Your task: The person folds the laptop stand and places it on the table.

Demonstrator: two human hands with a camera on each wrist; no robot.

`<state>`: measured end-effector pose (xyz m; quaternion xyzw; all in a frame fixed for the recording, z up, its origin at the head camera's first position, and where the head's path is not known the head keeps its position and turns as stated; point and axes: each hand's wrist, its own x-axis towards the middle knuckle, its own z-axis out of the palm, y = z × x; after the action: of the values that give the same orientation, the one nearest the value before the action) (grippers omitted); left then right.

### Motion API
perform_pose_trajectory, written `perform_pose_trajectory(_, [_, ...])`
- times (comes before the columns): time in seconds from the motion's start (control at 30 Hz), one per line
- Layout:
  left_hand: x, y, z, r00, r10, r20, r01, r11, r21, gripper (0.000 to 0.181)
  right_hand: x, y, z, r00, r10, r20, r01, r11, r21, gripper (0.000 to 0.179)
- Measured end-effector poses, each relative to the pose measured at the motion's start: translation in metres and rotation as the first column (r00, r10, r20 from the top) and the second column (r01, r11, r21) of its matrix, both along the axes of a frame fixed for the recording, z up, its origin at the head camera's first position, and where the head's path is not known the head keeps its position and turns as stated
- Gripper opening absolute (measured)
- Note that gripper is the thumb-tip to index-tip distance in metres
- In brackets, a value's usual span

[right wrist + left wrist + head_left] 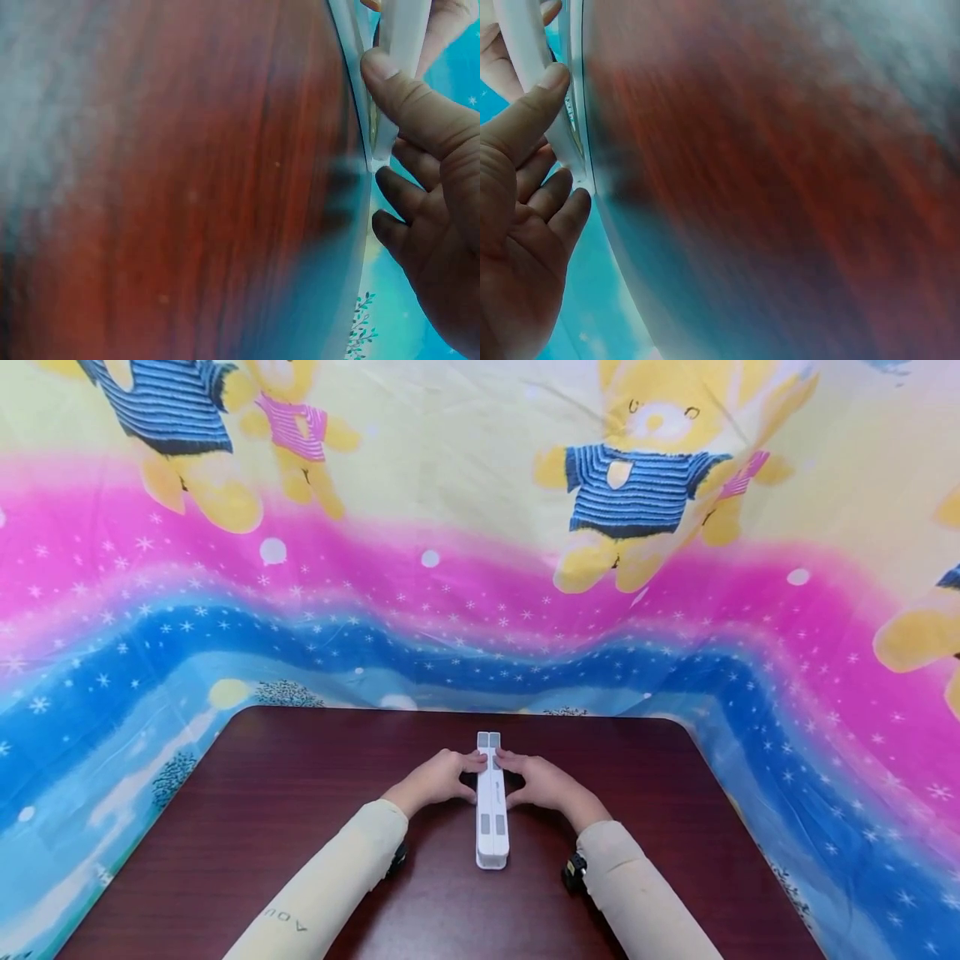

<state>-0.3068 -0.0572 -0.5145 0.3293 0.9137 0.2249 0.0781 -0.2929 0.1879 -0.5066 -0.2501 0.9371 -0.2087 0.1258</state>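
Observation:
A white folded laptop stand [492, 837] with grey pads lies lengthwise on the dark wooden table, pointing away from me. From its left side my left hand [437, 778] grips it, fingers on top and thumb against the side. My right hand [550, 783] holds the opposite side in a mirrored way. In the left wrist view, the left thumb presses the white bar of the stand [526, 37], and the lower fingers curl beside its end. The right wrist view has the right thumb against the stand [405, 37], its other fingers loosely bent below.
The reddish-brown table [300, 827] has rounded far corners. A patterned cloth [450, 610] with bears and snowflakes hangs behind it and along both sides. A small black device [574, 872] is strapped at the right wrist, near the tabletop.

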Motion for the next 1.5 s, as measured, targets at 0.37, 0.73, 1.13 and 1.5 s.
perform_pose_trajectory(0.37, [0.003, 0.005, -0.006, 0.999, 0.004, -0.047, -0.006, 0.999, -0.051, 0.069, 0.006, -0.006, 0.0, 0.999, -0.021, -0.039, 0.024, 0.996, 0.083, 0.09])
perform_pose_trajectory(0.73, [0.01, 0.015, -0.001, 0.995, 0.005, -0.103, -0.023, 0.985, -0.169, 0.068, 0.007, -0.002, -0.003, 0.999, -0.007, -0.032, 0.009, 0.997, 0.079, 0.093])
perform_pose_trajectory(1.13, [0.01, 0.014, 0.004, 0.995, -0.009, -0.096, -0.008, 0.985, -0.172, 0.068, 0.008, -0.006, 0.002, 0.999, -0.002, -0.037, 0.008, 0.988, 0.151, 0.095])
perform_pose_trajectory(1.5, [0.015, 0.01, 0.013, 0.998, -0.014, -0.066, 0.005, 0.991, -0.133, 0.059, 0.016, -0.012, 0.011, 0.981, 0.107, -0.164, -0.062, 0.963, 0.262, 0.083])
